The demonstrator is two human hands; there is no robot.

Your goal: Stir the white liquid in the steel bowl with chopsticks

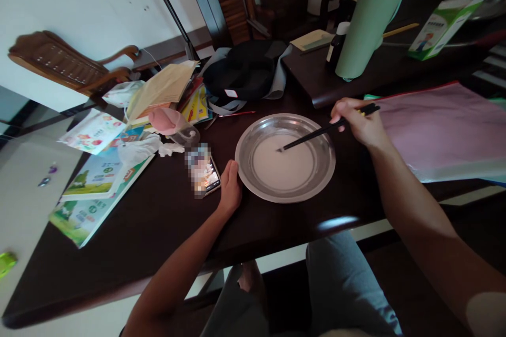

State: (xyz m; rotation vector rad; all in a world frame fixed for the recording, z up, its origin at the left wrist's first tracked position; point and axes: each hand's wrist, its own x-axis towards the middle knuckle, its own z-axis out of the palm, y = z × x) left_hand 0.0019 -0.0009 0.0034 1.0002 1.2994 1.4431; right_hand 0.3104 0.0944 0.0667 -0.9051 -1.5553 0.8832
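A round metal basin (285, 194) rests on the dark table, with a milky, whitish liquid (282, 168) in its bottom. At the basin's left rim is my left hand (231, 187), closed against the edge with its fingers partly hidden. My right hand (358, 121), to the right of the basin, grips a pair of black chopsticks (310, 137) near their upper end. They slant down to the left over the rim, and their tips touch the liquid near the middle. Just left of my left hand lies a phone (211, 176) with a lit screen.
Books (93, 184), crumpled tissue (140, 150) and a pink-lidded cup (169, 122) stand to the left. Behind the basin sit a black bag (241, 71) and a red pencil (237, 114). A green roll (371, 21), a dark bottle (337, 47) and a pink folder (438, 131) are right.
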